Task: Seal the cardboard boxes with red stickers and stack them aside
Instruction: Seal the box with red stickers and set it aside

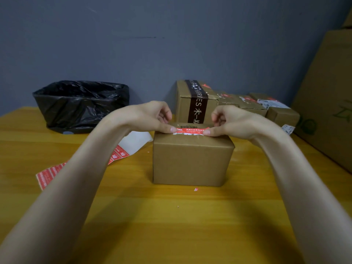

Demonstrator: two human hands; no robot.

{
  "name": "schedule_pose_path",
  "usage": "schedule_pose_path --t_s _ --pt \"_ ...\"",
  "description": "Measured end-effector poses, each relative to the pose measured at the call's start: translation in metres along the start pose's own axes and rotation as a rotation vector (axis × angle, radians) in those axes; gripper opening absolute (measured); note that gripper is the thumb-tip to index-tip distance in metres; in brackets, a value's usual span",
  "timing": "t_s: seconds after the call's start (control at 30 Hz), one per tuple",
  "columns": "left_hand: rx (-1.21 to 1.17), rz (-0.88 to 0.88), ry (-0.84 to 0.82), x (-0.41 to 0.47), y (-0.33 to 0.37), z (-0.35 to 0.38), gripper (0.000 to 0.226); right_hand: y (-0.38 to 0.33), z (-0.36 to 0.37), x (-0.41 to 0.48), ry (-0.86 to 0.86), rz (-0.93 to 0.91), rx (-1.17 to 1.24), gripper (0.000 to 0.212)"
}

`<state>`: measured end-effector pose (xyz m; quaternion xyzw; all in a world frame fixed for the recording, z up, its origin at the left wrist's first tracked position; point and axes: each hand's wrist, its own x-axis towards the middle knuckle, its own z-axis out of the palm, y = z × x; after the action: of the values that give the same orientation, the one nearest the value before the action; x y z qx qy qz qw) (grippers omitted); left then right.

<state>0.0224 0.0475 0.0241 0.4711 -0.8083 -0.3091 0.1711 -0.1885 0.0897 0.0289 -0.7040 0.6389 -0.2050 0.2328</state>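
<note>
With forearms (66, 187) over the wooden table (171, 225), pinching the red sticker (190, 130) by its ends with left hand (150, 117) and right hand (232, 121), taut between, likely to span the top seam of the cardboard box (192, 161) beneath.

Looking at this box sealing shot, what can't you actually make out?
Head view only:
- red sticker: print too small and blurred; left hand and right hand hold and cover its ends.
- cardboard box top: seen nearly edge-on, flap seam hidden.
- sticker sheet: partly behind the left forearm.
- black bag: inside hidden by its front wall.
- large carton: cut off by the right edge.
</note>
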Motion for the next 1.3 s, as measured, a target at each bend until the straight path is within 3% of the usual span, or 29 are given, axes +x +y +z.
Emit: schedule_pose_path --t_s 0.17,0.4,0.6,0.73,0.97,1.1,1.3 --pt "-0.08 -0.018 0.069 0.0 -0.002 -0.002 0.019 0.003 -0.001 0.001 0.051 0.02 0.176 0.027" --pt "0.125 -0.055 0.328 0.011 0.008 0.024 0.031 -0.008 0.022 0.008 0.26 0.08 -0.041 0.035" --pt "0.177 -0.082 0.3 0.013 0.007 0.026 0.036 -0.007 0.023 0.01 0.233 0.07 -0.136 0.032" --pt "0.09 -0.058 0.247 0.011 0.005 0.018 0.023 0.0 0.014 0.011 0.163 0.057 -0.023 0.023" --pt "-0.059 -0.041 0.197 0.006 0.001 0.009 0.014 0.008 0.007 0.01 0.115 0.029 0.128 0.026" --pt "-0.048 -0.033 0.186 0.005 0.002 0.009 0.018 0.008 0.005 0.01 0.095 0.021 0.131 0.028" --pt "-0.088 -0.034 0.222 0.004 0.001 0.008 0.015 0.012 0.002 0.008 0.081 0.012 0.32 0.032"
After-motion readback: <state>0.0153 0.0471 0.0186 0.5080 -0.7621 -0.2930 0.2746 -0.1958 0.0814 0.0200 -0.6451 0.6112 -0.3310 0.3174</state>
